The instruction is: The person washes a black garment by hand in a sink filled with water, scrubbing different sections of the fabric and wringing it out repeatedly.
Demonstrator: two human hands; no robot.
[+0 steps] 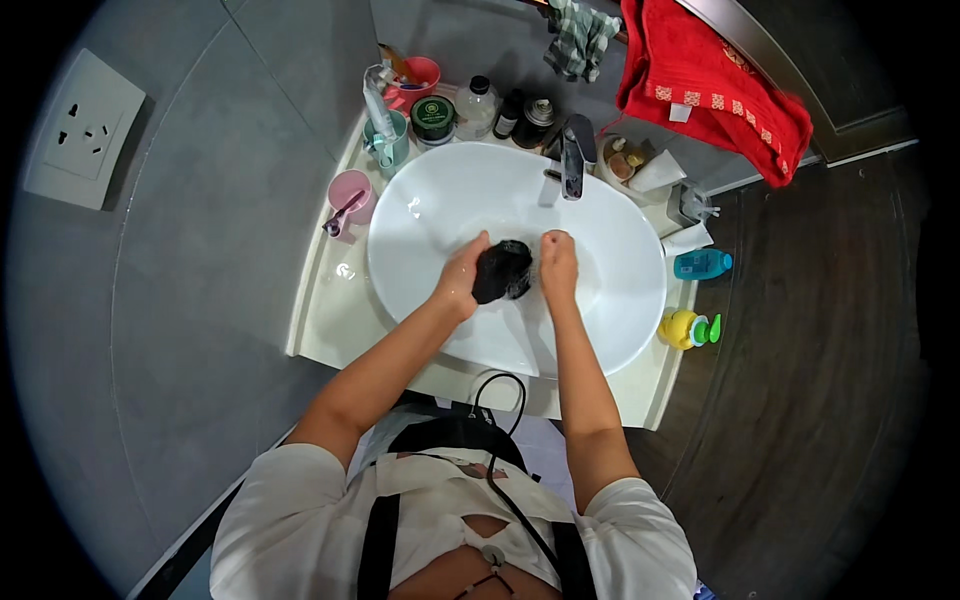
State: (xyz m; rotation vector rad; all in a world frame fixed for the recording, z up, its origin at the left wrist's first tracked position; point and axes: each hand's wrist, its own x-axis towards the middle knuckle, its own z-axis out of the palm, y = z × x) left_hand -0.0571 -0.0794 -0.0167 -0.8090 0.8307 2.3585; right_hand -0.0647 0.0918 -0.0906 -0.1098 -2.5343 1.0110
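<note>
A black, wet-looking piece of cloth [503,270] with whitish suds along its right side is held over the white oval washbasin [625,290]. My left hand [463,274] grips its left edge, thumb uppermost. Just to its right, my right hand [558,262] is closed in a fist, a small gap from the cloth. Whatever may be inside that fist is hidden. Behind both hands, the grey tap [575,155] rises at the basin's far right rim. The cloth's exact kind does not show.
Along the back of the counter [340,300] stand cups with toothbrushes, a green-lidded jar [433,119] and several bottles. A pink cup [350,195] sits left. A blue bottle [703,264] and a yellow pump bottle [688,328] line the right edge. A red towel [710,85] hangs back right.
</note>
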